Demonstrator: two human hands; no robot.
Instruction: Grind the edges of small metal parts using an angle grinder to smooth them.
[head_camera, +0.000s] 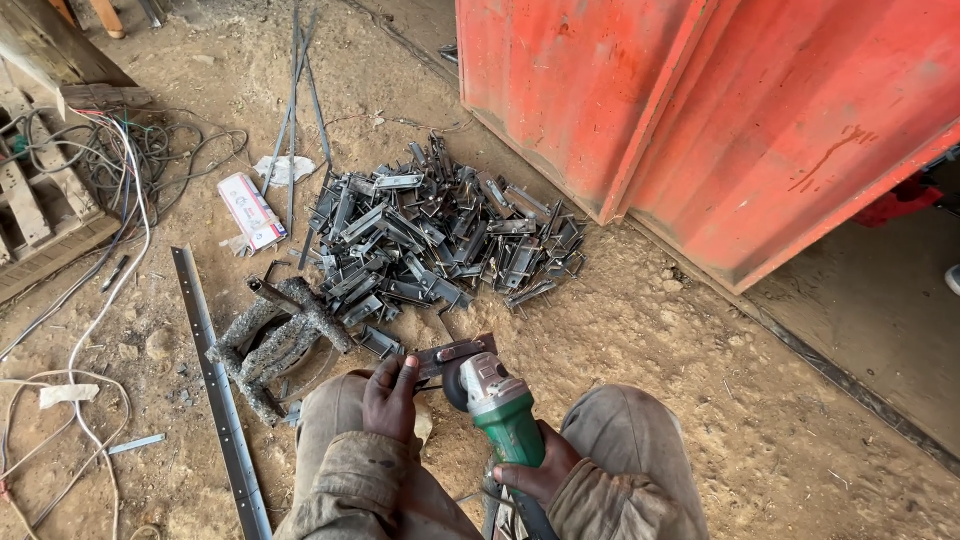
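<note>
1. Left hand (391, 398): closed on the near end of a flat metal bracket (452, 354), fingers on top, pinning it low over the ground in front of the knees.
2. Right hand (537, 470): clamped around the body of a green angle grinder (503, 408), well apart from the left hand; the grinder's grey head and dark disc sat against the bracket's near edge.
3. Metal bracket: grey, short, with a raised strip on its upper face; it lay just in front of the pile, between the left hand and the grinder head.
4. Pile of like metal brackets (440, 235): a loose grey heap on the dirt, beyond the hands and beside the red corrugated metal wall (700, 110).
5. Crusted welded iron stand (280, 335): left of the left hand, touching the pile's near edge.
6. Long perforated steel strip (215, 380): flat on the ground, further left.
7. Small white carton (252, 210): left of the pile.
8. Tangle of cables (120, 170): far left, by the wooden pallet (40, 215).
9. Thin steel rods (295, 90): lying beyond the carton.
</note>
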